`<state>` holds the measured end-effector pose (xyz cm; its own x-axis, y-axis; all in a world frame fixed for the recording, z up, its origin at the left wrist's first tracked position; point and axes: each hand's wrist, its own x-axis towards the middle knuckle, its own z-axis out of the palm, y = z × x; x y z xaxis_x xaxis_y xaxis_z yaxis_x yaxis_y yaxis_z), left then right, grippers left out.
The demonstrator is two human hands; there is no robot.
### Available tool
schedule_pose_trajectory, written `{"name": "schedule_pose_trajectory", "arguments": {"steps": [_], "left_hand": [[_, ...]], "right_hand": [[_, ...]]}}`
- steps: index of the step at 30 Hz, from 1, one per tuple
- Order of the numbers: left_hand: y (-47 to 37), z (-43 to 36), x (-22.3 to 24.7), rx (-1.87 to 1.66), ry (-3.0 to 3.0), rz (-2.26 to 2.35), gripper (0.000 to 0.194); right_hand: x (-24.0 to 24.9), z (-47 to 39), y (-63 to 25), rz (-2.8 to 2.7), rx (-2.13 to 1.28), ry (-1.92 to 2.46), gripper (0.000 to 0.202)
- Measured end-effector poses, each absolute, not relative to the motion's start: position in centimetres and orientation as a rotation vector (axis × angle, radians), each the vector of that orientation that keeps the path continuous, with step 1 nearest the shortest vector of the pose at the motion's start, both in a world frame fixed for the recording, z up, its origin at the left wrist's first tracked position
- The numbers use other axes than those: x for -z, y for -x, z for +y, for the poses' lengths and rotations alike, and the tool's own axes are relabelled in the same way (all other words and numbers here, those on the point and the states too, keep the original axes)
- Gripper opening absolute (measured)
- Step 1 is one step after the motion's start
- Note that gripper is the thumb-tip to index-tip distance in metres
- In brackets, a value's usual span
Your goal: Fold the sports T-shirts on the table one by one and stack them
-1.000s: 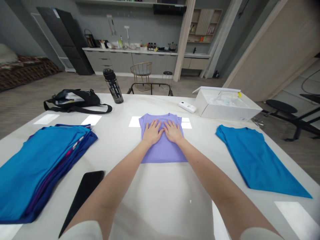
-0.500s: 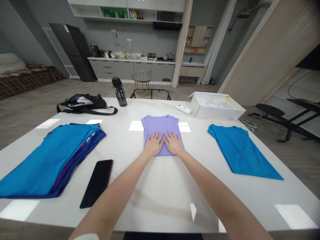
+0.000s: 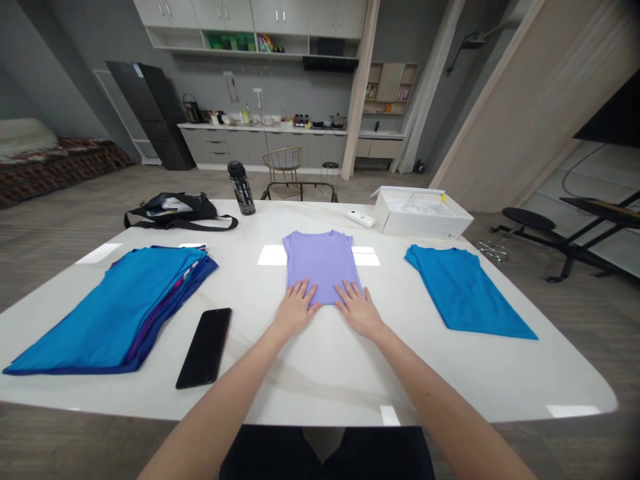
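Observation:
A lavender shirt (image 3: 323,260) lies flat and folded in the middle of the white table (image 3: 320,353). My left hand (image 3: 296,309) rests palm down with spread fingers on its near left corner. Over the near right corner lies my right hand (image 3: 359,311), fingers also spread. Both palms reach past the shirt's near edge onto the table. Neither hand grips anything. To the right is a folded blue shirt (image 3: 463,290), and on the left a stack of blue and purple clothes (image 3: 115,310).
A black phone (image 3: 204,348) lies near the left forearm. Farther back are a black bag (image 3: 175,210), a dark bottle (image 3: 242,189), a small white device (image 3: 361,219) and an open white box (image 3: 420,220). A chair (image 3: 283,160) stands beyond the table.
Both hands have slid toward me and apart, from the shirt's lower middle to its near corners. The camera view has shifted, showing more of the table's near edge and my lap.

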<state>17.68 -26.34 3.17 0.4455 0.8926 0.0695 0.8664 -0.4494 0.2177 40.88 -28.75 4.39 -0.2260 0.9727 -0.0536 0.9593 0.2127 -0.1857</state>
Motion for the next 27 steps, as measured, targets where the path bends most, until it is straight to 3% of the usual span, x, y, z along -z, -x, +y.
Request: {"name": "schedule_pose_trajectory", "arguments": {"steps": [7,12,16,19,27], "left_hand": [[-16.0,-31.6,-3.6,-0.255,-2.418,1.515,0.074],[-14.3,-31.4,-6.3,-0.259,-2.344,1.461,0.049],[-14.5,-24.9,-9.0,-0.391,-2.376,1.560,0.040],[-15.4,-17.4,-9.5,-0.417,-2.370,1.694,0.046],[-15.6,-2.1,-6.2,-0.334,-1.782,2.114,0.067]], "right_hand": [[-5.5,-33.2,-41.8,-2.372,-0.432,1.904,0.067],[-7.1,-32.8,-43.9,-2.288,-0.427,1.844,0.051],[-8.0,-26.2,-45.3,-2.126,-0.371,1.819,0.041],[-7.8,-18.9,-45.6,-1.997,-0.333,1.915,0.039],[-5.8,-4.8,-46.3,-1.721,-0.368,2.253,0.078]]}}
